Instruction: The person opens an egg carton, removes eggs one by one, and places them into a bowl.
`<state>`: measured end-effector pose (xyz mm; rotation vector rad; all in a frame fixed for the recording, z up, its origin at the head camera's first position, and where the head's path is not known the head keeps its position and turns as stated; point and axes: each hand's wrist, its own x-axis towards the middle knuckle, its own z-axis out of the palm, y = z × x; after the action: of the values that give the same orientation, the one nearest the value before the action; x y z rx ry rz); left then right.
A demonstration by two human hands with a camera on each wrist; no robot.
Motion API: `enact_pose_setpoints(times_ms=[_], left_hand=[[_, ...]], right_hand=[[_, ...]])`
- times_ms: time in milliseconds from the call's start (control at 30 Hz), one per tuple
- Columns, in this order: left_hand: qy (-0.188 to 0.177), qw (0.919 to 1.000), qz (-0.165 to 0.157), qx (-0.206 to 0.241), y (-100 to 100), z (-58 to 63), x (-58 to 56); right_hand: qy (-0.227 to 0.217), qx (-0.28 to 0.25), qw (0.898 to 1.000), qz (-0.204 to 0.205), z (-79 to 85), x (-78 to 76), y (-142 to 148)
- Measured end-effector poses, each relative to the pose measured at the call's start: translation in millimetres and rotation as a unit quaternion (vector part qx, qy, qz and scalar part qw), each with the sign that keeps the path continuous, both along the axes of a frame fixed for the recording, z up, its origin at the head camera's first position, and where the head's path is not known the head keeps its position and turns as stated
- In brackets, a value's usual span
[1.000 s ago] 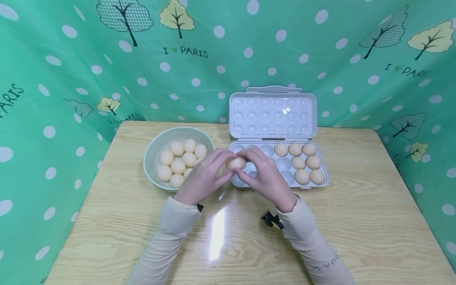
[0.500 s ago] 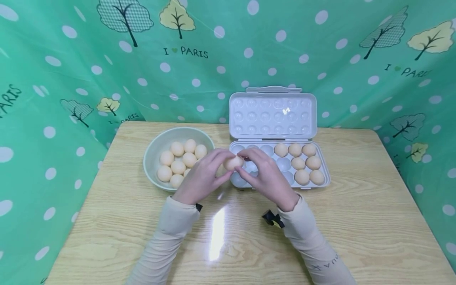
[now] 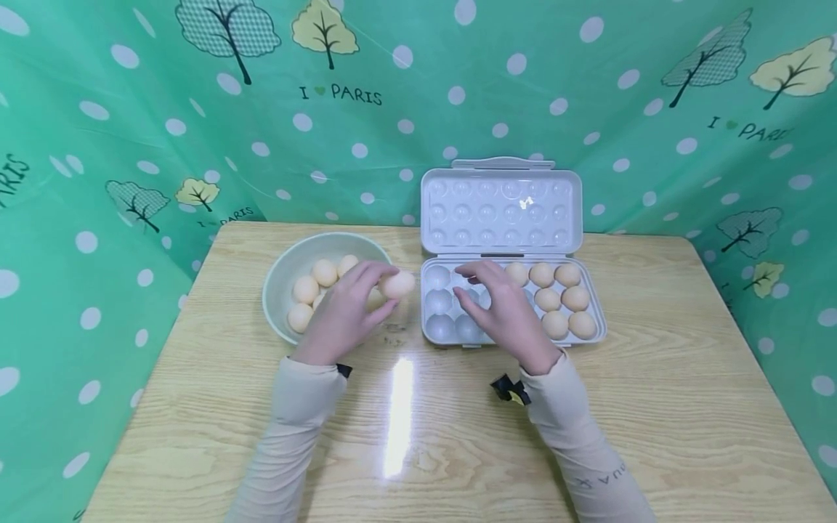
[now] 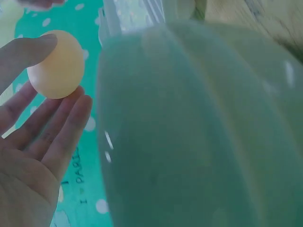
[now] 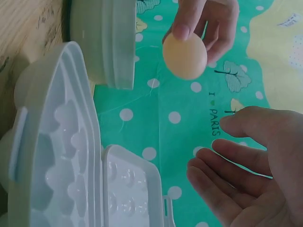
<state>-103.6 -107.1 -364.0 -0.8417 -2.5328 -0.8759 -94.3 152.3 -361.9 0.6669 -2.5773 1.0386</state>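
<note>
Between thumb and fingers, my left hand (image 3: 343, 309) pinches a pale brown egg (image 3: 397, 285) beside the bowl's right rim. The left wrist view shows that egg (image 4: 57, 66) with the thumb on top and the fingers beneath. My right hand (image 3: 506, 312) is over the egg box, its thumb and fingers apart with nothing between them. The light plastic egg box (image 3: 439, 340) lies with its lid (image 3: 500, 211) raised at the back. Several eggs (image 3: 575, 298) sit in its right-hand cups, while the visible left cups are bare. My right hand hides some middle cups.
A pale green bowl (image 3: 277, 254) with several eggs (image 3: 305, 289) stands left of the egg box on the wooden table (image 3: 458, 450). My left hand covers part of the bowl. A green patterned cloth (image 3: 366, 167) hangs behind the table.
Both hands were touching the egg together over the box's left side. Now my right hand has released it and moved right; my left hand has carried it left toward the bowl.
</note>
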Motion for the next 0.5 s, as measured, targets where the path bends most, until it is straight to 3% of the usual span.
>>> enact_pose_setpoints(times_ms=[500], left_hand=[[-0.057,0.9969,0.053,0.012,-21.9,-1.6,-7.3]], right_hand=[[-0.014,0.009,0.999,-0.037,-7.8,-13.2,17.7]])
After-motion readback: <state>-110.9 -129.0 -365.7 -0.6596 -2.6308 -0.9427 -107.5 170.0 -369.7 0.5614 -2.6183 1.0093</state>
